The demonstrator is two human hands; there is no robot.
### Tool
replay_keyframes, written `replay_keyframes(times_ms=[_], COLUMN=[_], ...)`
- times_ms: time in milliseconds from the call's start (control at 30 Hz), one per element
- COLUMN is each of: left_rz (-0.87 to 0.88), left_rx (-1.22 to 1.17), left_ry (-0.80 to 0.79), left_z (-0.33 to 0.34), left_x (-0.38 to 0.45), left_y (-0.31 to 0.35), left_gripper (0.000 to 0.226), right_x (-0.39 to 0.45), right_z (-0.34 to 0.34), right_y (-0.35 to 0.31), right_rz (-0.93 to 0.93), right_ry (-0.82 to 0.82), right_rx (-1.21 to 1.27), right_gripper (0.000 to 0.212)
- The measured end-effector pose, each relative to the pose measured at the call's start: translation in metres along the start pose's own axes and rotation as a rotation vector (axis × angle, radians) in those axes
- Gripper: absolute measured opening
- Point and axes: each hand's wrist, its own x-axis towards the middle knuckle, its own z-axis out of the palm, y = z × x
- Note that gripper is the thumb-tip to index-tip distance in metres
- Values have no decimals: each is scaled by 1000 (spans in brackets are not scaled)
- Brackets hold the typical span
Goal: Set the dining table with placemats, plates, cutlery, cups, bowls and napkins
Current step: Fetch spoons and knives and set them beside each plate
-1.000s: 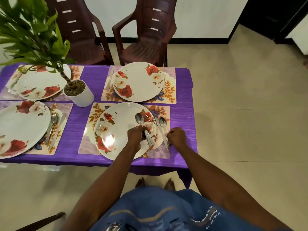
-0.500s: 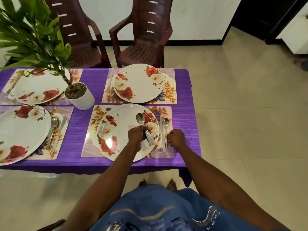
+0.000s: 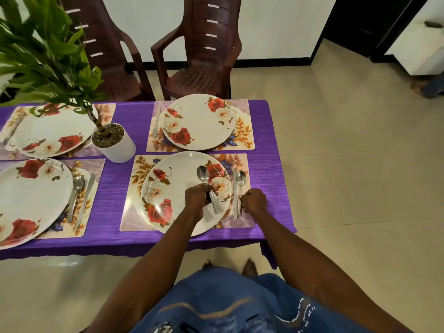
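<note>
Over the near plate [image 3: 173, 188] on the purple tabletop [image 3: 115, 179], the left hand [image 3: 195, 200] keeps a clenched grip on a bundle of cutlery [image 3: 209, 188] — the right hand [image 3: 254, 200] pinches the spoon [image 3: 240, 179] and knife [image 3: 234, 188] lying on the placemat [image 3: 242, 162] beside it.

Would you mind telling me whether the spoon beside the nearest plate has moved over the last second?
Yes. The spoon has swung from a slant to lie straight on the placemat, parallel to the knife.
</note>
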Motion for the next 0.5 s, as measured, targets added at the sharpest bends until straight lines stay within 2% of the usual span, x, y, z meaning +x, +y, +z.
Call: replay_keyframes(times_ms=[300,500], left_rz=[17,32], left_rx=[38,87], left_ry=[-23,-46], left_z=[-6,-7], left_x=[-2,3], left_y=[6,2], left_gripper=[8,20], right_x=[-2,-1], right_z=[-2,-4], right_y=[2,2], right_rz=[-8,-48], right_ry=[36,32], right_rx=[-9,-35], right_gripper=[15,12])
